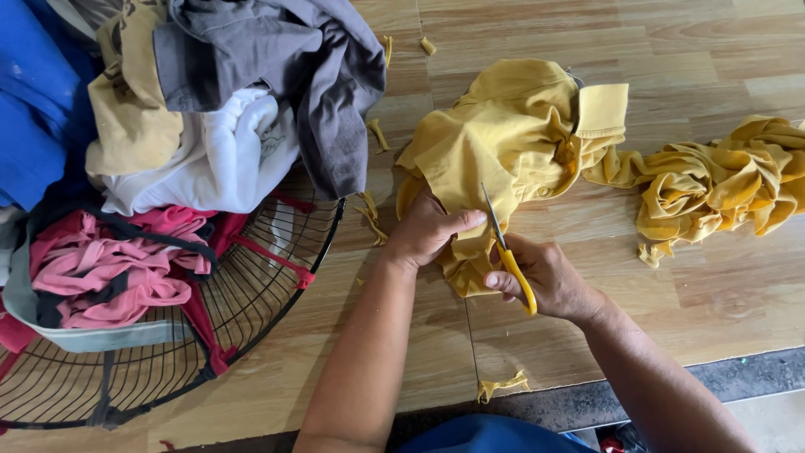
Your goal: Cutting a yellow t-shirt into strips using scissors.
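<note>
While gripped: scissors [510,252], yellow shirt [503,143]

Garment workshop: clothes pile [218,126], fabric scraps [501,386]

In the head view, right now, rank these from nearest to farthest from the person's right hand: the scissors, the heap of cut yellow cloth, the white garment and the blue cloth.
1. Scissors: held in the right hand.
2. Heap of cut yellow cloth: upper right on the table.
3. White garment: left, in the clothes pile.
4. Blue cloth: far left edge.
</note>
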